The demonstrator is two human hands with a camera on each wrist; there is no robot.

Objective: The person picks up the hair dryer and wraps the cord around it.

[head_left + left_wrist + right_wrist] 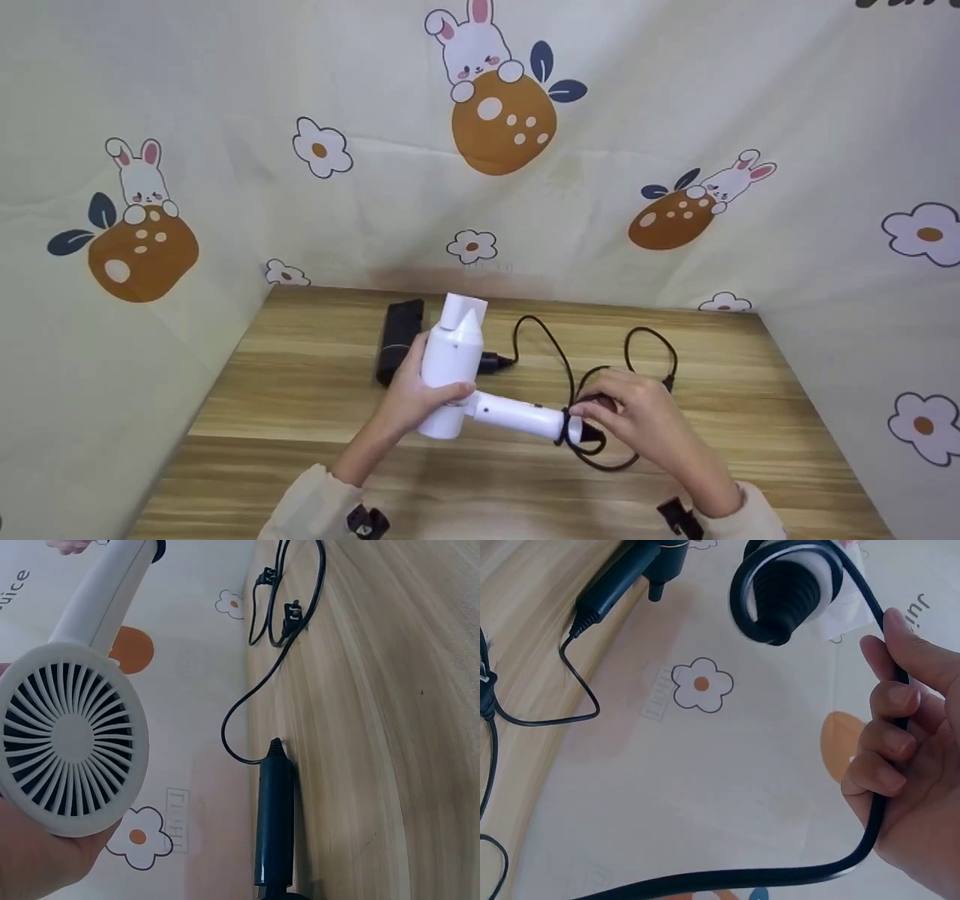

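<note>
A white hair dryer (pixel 453 360) is held up over the table, its barrel gripped by my left hand (pixel 411 394) with the thumb across the front. In the left wrist view its round slotted grille (pixel 73 739) faces the camera. The dryer's handle (pixel 521 417) points right, and a black cord (pixel 875 829) loops around its end. My right hand (pixel 637 412) pinches that cord beside the handle end; the right wrist view shows the fingers (pixel 891 739) curled round it.
Behind my left hand a black hair dryer (pixel 403 337) lies on the wooden table (pixel 300 405). Its thin cord (pixel 551 337) runs right, and plugs (pixel 292 619) lie on the tabletop. Printed cloth (pixel 375 202) hangs behind and at both sides.
</note>
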